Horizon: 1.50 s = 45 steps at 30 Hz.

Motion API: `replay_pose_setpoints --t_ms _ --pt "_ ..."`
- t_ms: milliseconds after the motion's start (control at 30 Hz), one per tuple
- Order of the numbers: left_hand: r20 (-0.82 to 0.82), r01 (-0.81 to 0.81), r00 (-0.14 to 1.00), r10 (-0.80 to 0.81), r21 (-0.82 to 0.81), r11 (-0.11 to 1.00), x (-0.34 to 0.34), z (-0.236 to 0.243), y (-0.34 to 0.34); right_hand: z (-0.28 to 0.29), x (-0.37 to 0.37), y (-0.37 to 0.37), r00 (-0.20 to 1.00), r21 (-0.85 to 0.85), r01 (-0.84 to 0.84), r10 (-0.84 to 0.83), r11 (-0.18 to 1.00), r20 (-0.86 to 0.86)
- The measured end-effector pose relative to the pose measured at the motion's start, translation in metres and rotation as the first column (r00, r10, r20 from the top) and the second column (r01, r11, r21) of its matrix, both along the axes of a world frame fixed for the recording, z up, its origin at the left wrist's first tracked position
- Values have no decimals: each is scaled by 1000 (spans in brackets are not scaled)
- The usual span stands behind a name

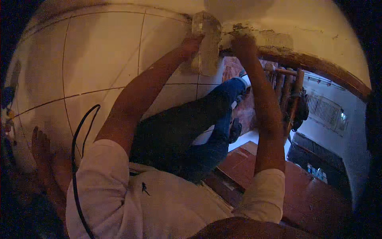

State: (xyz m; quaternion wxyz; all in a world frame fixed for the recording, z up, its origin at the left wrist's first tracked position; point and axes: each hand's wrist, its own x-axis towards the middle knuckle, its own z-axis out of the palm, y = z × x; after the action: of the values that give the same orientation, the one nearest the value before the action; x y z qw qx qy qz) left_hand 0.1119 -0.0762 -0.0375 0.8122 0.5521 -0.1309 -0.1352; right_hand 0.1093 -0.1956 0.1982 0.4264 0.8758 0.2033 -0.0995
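My left hand (192, 46) is closed at the left edge of a long, pale, mottled slab (209, 47) that stands out from the tiled surface. Its exact kind is unclear in the dim light. To the right of the slab, my right hand (244, 44) is closed against a strip of rough, patchy plaster (274, 39) along the wall. Whatever its fingers hold is hidden. Dark broken spots show in the plaster just above that hand.
Large pale tiles (103, 51) spread out on the left. A brown wooden edge (314, 67) runs below the plaster, with wooden rails (292, 99) beneath. My jeans (207, 155) fill the middle. A black cable (74, 159) loops by my left arm; another person's bare limb (43, 155) is beyond.
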Motion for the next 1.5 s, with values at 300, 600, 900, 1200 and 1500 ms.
replay_pose_setpoints --t_ms 300,600,900,1200,1500 --pt "305 26 917 -257 597 802 9 18 6 19 -19 -16 994 12 106 -106 994 -6" --pt "-422 233 896 -138 182 955 0 61 32 52 -60 -15 995 -115 -36 46 993 88" --pt "-4 184 983 -185 118 976 4 27 14 109 -48 -23 995 -180 -60 74 982 72" --pt "72 95 989 -132 376 922 -1 20 6 51 -36 10 995 -36 25 -21 999 98" --pt "-443 200 870 -215 -81 976 -15 64 42 51 -93 -15 923 572 1 -221 820 314"
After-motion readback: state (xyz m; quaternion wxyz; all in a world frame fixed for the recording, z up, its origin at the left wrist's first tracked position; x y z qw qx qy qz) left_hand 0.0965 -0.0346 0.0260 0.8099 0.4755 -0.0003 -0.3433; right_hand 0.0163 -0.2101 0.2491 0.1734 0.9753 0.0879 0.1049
